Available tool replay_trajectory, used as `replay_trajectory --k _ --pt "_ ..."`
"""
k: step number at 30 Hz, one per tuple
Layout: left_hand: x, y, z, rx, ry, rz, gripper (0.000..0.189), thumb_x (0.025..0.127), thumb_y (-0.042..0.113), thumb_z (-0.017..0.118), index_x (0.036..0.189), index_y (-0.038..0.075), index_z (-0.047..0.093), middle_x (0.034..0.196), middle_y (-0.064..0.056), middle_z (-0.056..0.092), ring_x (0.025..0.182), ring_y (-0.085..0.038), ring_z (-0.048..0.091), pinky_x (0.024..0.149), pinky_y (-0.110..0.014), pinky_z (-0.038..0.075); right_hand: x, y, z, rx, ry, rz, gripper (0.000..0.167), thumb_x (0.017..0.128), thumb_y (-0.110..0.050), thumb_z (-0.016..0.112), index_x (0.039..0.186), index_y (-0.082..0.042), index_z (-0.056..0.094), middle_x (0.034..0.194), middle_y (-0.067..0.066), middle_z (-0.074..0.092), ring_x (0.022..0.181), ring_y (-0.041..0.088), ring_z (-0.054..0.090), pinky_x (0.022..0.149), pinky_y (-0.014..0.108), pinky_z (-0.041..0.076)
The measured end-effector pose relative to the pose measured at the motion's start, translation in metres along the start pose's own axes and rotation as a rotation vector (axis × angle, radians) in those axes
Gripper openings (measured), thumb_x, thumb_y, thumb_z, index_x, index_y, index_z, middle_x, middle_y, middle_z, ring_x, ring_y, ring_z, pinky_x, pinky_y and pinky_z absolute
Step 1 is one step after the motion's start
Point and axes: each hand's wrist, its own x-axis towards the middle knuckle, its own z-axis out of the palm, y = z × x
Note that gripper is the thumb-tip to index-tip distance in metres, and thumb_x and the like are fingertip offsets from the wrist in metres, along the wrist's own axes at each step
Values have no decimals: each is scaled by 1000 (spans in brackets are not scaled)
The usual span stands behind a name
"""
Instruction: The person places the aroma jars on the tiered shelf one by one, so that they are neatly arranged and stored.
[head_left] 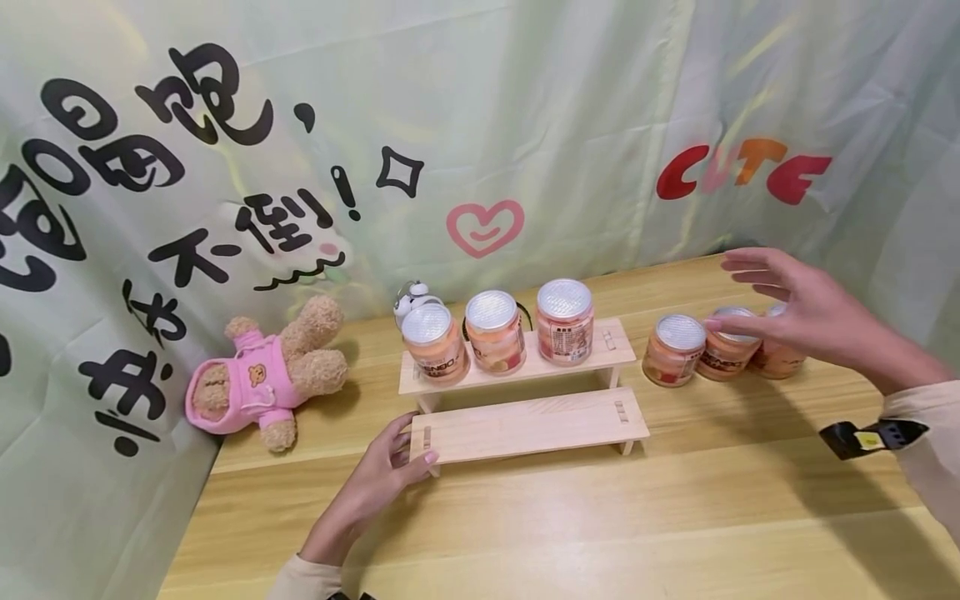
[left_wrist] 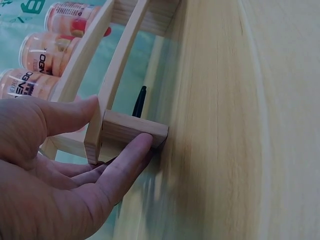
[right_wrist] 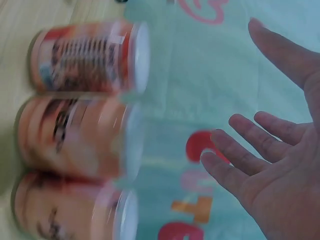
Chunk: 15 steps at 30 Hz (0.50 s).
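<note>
My left hand (head_left: 384, 464) grips the left end of the lower step of a two-step wooden display shelf (head_left: 525, 429). In the left wrist view the thumb lies on the step's board and a finger touches the short leg (left_wrist: 135, 127). Three canned-fruit jars with silver lids stand in a row on the upper step: left jar (head_left: 437, 354), middle jar (head_left: 497, 337), right jar (head_left: 566, 329). My right hand (head_left: 813, 304) is raised with fingers spread, holding nothing, near three more jars (head_left: 672, 358) on the table. In the right wrist view those jars (right_wrist: 75, 137) are beside the open palm.
A teddy bear in a pink hoodie (head_left: 262, 375) lies at the left of the wooden table (head_left: 540, 533). Behind the shelf, a white alarm clock (head_left: 412, 298) is partly hidden by the left jar. A printed cloth (head_left: 570, 125) hangs along the back and sides.
</note>
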Motion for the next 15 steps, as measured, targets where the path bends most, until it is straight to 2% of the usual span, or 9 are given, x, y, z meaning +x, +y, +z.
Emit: replay_trajectory --k 3,6,7,9,11,13,15 --pt "0 -1 0 -7 -8 -8 77 93 11 74 155 0 30 140 -31 53 121 -41 58 93 -42 57 -7 16 -8 -16 11 50 82 82 -11 86 149 -2 40 138 6 46 119 -2 42 88 -5 30" --pt "0 -1 1 -21 -16 -9 76 94 10 73 155 -1 29 140 -31 52 121 -41 58 92 -41 58 -12 30 -15 -32 18 96 85 83 -14 85 152 -2 36 142 10 44 116 -10 39 87 -5 30" --pt "0 -1 1 -24 -16 -9 76 94 9 73 155 -1 30 140 -31 52 121 -41 58 92 -41 58 -14 34 -17 -37 17 109 86 84 -15 85 152 -1 35 144 14 43 121 -8 38 86 -6 29" --pt "1 -1 1 -35 -17 -10 74 94 8 72 155 0 31 140 -30 52 120 -40 58 92 -41 58 -16 42 -20 -46 11 127 88 84 -15 84 153 2 32 148 24 39 136 4 37 85 -6 28" --pt "1 0 1 -35 -13 -11 73 93 7 72 154 0 32 139 -29 53 120 -40 59 91 -41 58 -17 49 -21 -55 6 135 89 84 -13 84 152 5 30 150 31 36 145 29 33 84 -7 26" --pt "1 0 1 -32 -8 -15 72 93 7 72 154 1 34 139 -28 54 119 -39 59 91 -40 58 -19 58 -22 -60 -4 145 89 84 -12 84 152 8 29 150 35 34 138 53 30 82 -7 26" --pt "2 0 1 -26 -5 -15 72 93 7 72 154 0 34 138 -28 54 119 -39 59 91 -41 58 -21 67 -23 -62 -14 158 91 84 -12 84 151 10 27 149 37 33 133 59 31 80 -5 27"
